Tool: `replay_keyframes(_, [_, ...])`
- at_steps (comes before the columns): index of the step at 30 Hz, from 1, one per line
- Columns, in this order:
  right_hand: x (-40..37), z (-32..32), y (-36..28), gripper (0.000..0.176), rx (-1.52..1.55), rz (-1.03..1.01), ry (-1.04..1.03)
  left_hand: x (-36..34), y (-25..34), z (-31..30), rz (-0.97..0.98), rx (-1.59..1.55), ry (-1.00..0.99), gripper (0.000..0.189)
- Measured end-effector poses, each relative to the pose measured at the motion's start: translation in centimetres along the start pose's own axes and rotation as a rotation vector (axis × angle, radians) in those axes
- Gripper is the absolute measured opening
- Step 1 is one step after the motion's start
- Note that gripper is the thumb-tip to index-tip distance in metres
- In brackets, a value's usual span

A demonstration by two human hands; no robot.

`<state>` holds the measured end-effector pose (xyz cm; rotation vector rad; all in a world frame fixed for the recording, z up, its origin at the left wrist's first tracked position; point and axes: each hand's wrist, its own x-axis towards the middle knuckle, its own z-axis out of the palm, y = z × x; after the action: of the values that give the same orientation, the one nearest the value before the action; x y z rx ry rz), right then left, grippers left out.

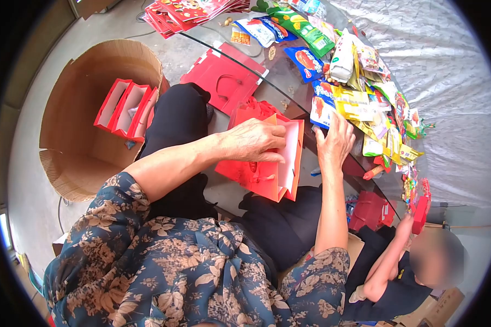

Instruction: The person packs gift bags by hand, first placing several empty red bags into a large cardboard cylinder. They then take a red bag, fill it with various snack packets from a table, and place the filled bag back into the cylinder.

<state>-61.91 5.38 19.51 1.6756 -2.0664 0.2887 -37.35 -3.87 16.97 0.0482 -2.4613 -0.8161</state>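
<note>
An open red paper bag (275, 182) rests at my lap, its pale inside showing. My left hand (255, 140) lies over the bag's edge, with its fingers curled around the rim. At the glass table's edge, my right hand (334, 143) reaches to a blue and white snack packet (321, 106), fingertips at its lower end. The thumb is apart from the fingers; whether they grip the packet is hard to tell. More packets, yellow ones (354, 103) among them, are heaped just beyond.
A large round cardboard container (68, 125) at the left holds red bags (120, 109). A flat red bag (223, 79) lies under the glass table edge. Red printed packets (185, 13) are stacked at the top. Another person (387, 272) at the lower right holds a red box (420, 215).
</note>
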Motion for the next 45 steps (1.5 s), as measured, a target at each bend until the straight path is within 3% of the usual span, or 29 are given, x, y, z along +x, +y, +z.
replay_keyframes(1, [0.4,0.1,0.0,0.066,0.001,-0.016,-0.007,0.0,0.0,-0.1,-0.011,0.002,-0.017,0.033])
replay_keyframes(5, [1.2,1.3,0.8,0.035,0.024,-0.095,-0.019,0.0,0.2,-0.4,-0.004,-0.001,0.001,0.032])
replay_keyframes(6, [1.3,1.2,0.7,0.021,0.066,-0.105,0.013,0.0,0.1,-0.2,0.002,-0.005,0.011,0.031])
replay_keyframes(9, [1.6,0.7,1.0,0.016,0.215,-0.064,0.112,-0.1,-0.1,-0.2,0.005,-0.009,0.027,0.031])
replay_keyframes(17, [4.3,-2.5,3.9,0.012,0.532,0.378,0.304,0.0,0.1,-0.3,0.004,0.004,0.026,0.032])
replay_keyframes(19, [4.6,-3.2,4.8,0.013,0.876,0.485,0.333,-0.1,0.3,-0.6,-0.016,0.004,-0.017,0.033])
replay_keyframes(23, [3.2,-6.6,4.9,0.013,1.128,0.385,0.427,-0.3,-0.4,-0.5,0.020,0.021,0.016,0.032])
replay_keyframes(26, [0.9,-11.6,0.7,0.012,1.306,0.446,0.377,-0.3,0.2,-1.0,-0.018,0.026,0.012,0.030])
replay_keyframes(34, [-5.8,-14.7,-4.4,0.010,0.957,0.434,0.057,-0.3,1.0,-1.3,-0.105,-0.039,0.008,0.017])
replay_keyframes(37, [-5.8,-13.9,-6.1,0.014,0.672,0.372,0.107,-0.4,0.9,-1.0,-0.085,-0.053,0.019,0.015])
replay_keyframes(39, [-5.6,-12.5,-6.4,0.015,0.522,0.206,0.161,-0.4,0.9,-0.9,-0.084,-0.040,0.001,0.014])
replay_keyframes(45, [-6.0,-7.7,-8.3,0.020,0.350,0.097,0.135,-0.2,1.1,-0.7,-0.056,-0.085,0.006,0.011])
